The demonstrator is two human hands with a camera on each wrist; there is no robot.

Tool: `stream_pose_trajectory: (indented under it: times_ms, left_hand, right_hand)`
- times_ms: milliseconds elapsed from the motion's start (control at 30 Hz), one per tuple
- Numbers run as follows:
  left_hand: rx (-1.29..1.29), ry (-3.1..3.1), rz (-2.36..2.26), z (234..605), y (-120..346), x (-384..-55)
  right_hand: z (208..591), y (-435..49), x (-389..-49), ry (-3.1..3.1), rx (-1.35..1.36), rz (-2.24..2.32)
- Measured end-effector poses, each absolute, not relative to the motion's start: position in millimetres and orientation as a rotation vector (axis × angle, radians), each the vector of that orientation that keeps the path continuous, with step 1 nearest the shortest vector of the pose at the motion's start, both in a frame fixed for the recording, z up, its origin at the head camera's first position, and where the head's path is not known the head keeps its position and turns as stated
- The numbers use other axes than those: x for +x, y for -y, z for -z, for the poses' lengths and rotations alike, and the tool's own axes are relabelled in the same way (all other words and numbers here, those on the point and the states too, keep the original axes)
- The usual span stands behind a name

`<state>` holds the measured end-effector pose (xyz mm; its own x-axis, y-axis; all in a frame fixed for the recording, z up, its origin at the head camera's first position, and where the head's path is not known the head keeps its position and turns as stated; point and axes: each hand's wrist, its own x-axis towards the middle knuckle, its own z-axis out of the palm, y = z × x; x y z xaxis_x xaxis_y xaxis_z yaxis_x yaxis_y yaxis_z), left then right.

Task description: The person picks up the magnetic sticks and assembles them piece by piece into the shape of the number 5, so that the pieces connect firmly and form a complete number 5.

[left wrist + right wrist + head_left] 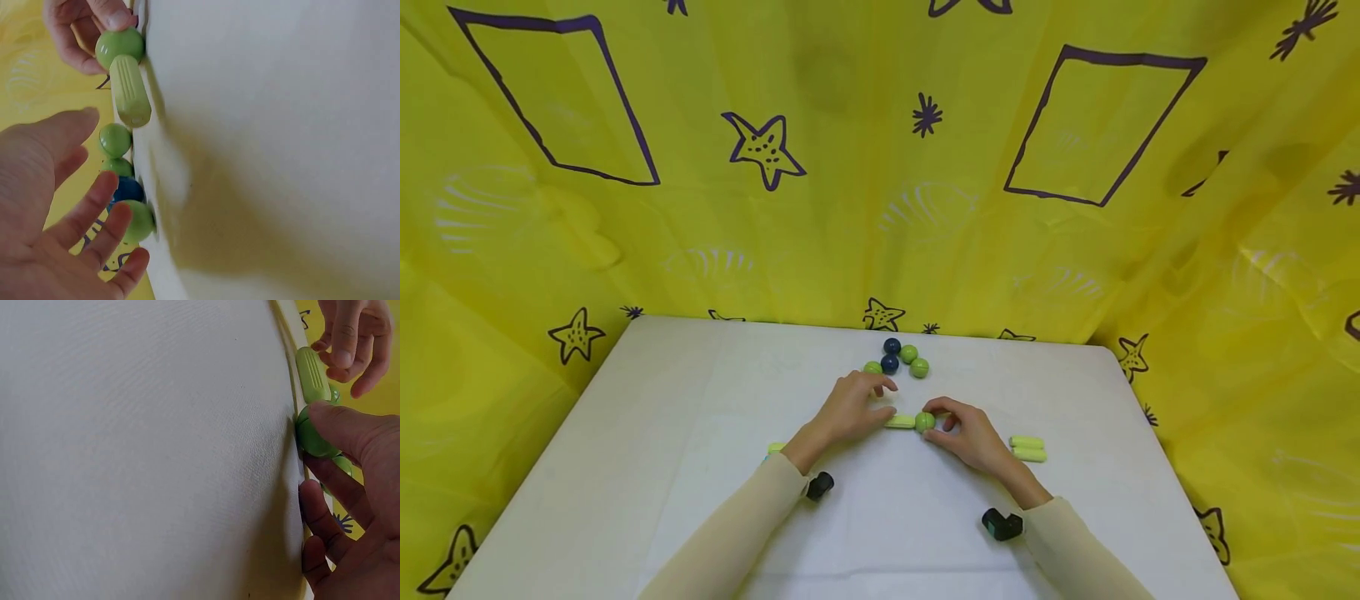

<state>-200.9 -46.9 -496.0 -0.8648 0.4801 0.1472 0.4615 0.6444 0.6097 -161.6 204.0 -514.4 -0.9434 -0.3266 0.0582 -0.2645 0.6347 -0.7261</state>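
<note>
My right hand point(972, 435) pinches a green ball point(924, 422) between thumb and fingers, low over the white table. A pale green ridged rod point(900, 422) is joined to that ball and points left; its free end shows in the left wrist view. Close by that free end, my left hand point(850, 406) is spread with loosely bent fingers and holds nothing. In the left wrist view its thumb and fingers stand apart from the rod point(131, 94). The right wrist view shows my right thumb lying on the ball point(315, 432).
Behind the hands sit loose green balls point(919, 367) and dark blue balls point(891, 347). Two pale green rods point(1027, 448) lie to the right. Another pale green piece point(777, 447) is partly hidden by the left wrist. A yellow patterned curtain point(850, 233) surrounds the table point(700, 375).
</note>
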Motion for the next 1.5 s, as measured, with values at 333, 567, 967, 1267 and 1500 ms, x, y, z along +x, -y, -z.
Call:
stream_pose_trajectory:
  times_ms: [333, 567, 967, 1267, 1500]
  left_hand:
    - [0.481, -2.934, -1.329, 502.4, 52.9, -215.6]
    - [0.263, -2.993, -1.303, 511.4, 54.0, -224.4]
    - [0.141, -3.039, -1.208, 520.4, 49.8, -234.4]
    - [0.119, -3.044, -1.242, 520.0, 45.2, -234.1]
    - [0.134, -3.039, -1.263, 518.8, 43.0, -234.6]
  right_hand:
    - [515.8, -206.8, -164.6, -2.746, -0.519, 1.225]
    - [515.3, -206.0, -165.0, -2.733, -0.528, 1.237]
    - [516.7, -205.0, -164.6, -2.739, -0.526, 1.246]
    - [517.3, -205.9, -163.0, -2.737, -0.515, 1.243]
    - [517.5, -208.8, -163.5, -2.751, -0.530, 1.253]
